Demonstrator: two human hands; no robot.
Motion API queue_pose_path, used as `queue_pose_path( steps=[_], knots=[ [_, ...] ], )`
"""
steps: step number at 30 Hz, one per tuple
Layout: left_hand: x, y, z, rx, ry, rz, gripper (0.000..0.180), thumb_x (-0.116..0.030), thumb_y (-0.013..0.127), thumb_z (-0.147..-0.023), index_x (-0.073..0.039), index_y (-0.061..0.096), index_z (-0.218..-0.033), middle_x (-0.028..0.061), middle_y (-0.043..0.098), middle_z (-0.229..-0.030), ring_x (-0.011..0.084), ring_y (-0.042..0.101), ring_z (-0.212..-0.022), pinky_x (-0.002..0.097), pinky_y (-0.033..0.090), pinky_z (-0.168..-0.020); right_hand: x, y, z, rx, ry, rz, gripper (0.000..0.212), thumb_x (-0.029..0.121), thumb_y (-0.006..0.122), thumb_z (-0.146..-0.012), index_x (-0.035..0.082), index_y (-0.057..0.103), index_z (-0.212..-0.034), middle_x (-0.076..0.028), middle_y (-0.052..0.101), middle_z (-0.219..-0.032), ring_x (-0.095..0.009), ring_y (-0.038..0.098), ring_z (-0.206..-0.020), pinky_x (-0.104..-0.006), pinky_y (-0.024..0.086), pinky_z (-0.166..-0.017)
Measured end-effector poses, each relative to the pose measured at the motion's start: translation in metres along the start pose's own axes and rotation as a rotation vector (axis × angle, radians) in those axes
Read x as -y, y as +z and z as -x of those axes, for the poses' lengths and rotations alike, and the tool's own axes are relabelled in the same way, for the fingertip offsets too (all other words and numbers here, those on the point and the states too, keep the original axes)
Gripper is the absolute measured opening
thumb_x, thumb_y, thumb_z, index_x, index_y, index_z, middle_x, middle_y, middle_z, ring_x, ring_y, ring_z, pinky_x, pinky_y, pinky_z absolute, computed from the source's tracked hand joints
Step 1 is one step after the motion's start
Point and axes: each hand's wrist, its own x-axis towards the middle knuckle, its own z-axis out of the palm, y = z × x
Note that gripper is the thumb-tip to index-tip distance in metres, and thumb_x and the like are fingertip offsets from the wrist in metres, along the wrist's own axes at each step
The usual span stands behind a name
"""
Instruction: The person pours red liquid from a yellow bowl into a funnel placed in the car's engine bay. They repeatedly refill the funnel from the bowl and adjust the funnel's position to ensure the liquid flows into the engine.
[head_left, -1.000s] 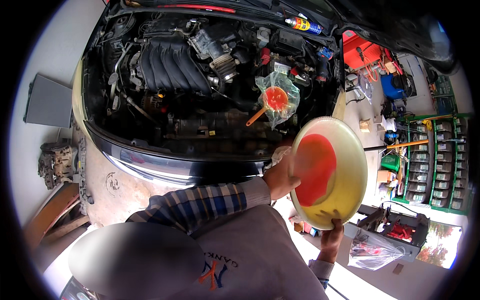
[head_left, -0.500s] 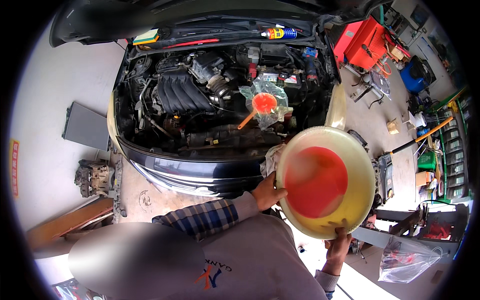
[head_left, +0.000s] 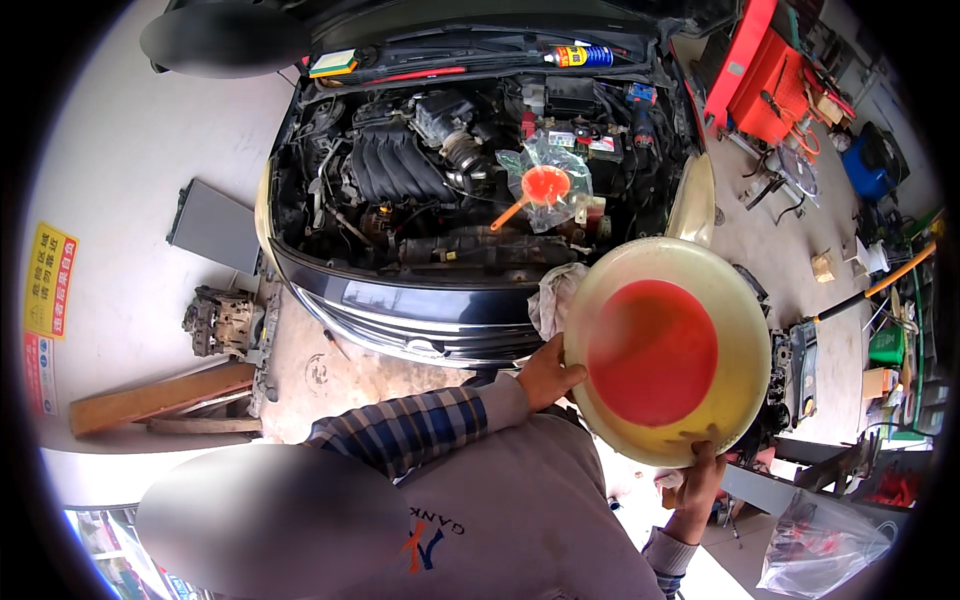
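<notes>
Red liquid fills the cream basin (head_left: pixel 745 300) we hold up: left hand (head_left: pixel 545 375) and right hand (head_left: pixel 697 480) fingers grasping its rim, before the open engine bay (head_left: pixel 450 190).

Concrete floor (head_left: pixel 130 180), grey panel (head_left: pixel 215 227), wooden plank (head_left: pixel 160 397) (lying flat)

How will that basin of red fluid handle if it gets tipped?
The basin is wide and shallow, so the red fluid likely sloshes toward the rim. It probably feels heavy: both hands, left and right, grip opposite edges.
</notes>
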Motion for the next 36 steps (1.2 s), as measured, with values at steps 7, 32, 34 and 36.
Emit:
queue_pose_path(
  steps=[7, 32, 34, 36],
  knots=[
    [0.034, 0.002, -0.012, -0.024, 0.106, 0.070, 0.064, -0.013, 0.065, -0.085, 0.006, 0.037, -0.140, 0.0190, 0.063, -0.119, 0.0250, 0.070, -0.089, 0.0354, 0.061, -0.068, -0.009, -0.012, -0.024, 0.052, -0.091, -0.031, 0.036, 0.013, 0.053, -0.087, -0.008, 0.054, -0.116, -0.015, 0.063, -0.105, -0.024, 0.069, -0.086, -0.0363, 0.062, -0.066],
    [-0.003, -0.031, -0.003, -0.073, 0.059, 0.189, 0.066, -0.020, 0.066, -0.084, 0.005, 0.040, -0.140, 0.0187, 0.066, -0.115, 0.0272, 0.072, -0.087, 0.0373, 0.061, -0.066, 0.039, 0.048, -0.023, 0.110, -0.081, 0.140, 0.037, 0.011, 0.050, -0.087, -0.014, 0.053, -0.115, -0.020, 0.064, -0.105, -0.028, 0.072, -0.083, -0.0391, 0.067, -0.063],
    [0.000, -0.041, -0.008, -0.050, 0.086, 0.219, 0.066, -0.018, 0.066, -0.084, 0.004, 0.039, -0.140, 0.0184, 0.066, -0.112, 0.0268, 0.072, -0.085, 0.0371, 0.061, -0.063, 0.038, 0.052, -0.025, 0.107, -0.051, 0.161, 0.039, 0.011, 0.049, -0.087, -0.014, 0.052, -0.116, -0.020, 0.064, -0.106, -0.029, 0.072, -0.084, -0.0397, 0.067, -0.064],
    [0.000, -0.052, -0.012, -0.025, 0.093, 0.251, 0.066, -0.017, 0.065, -0.084, 0.004, 0.039, -0.141, 0.0182, 0.067, -0.110, 0.0266, 0.072, -0.083, 0.0366, 0.061, -0.060, 0.037, 0.067, -0.018, 0.074, -0.086, 0.166, 0.039, 0.015, 0.051, -0.088, -0.014, 0.054, -0.114, -0.020, 0.064, -0.104, -0.029, 0.072, -0.080, -0.0378, 0.066, -0.058]
  ],
)
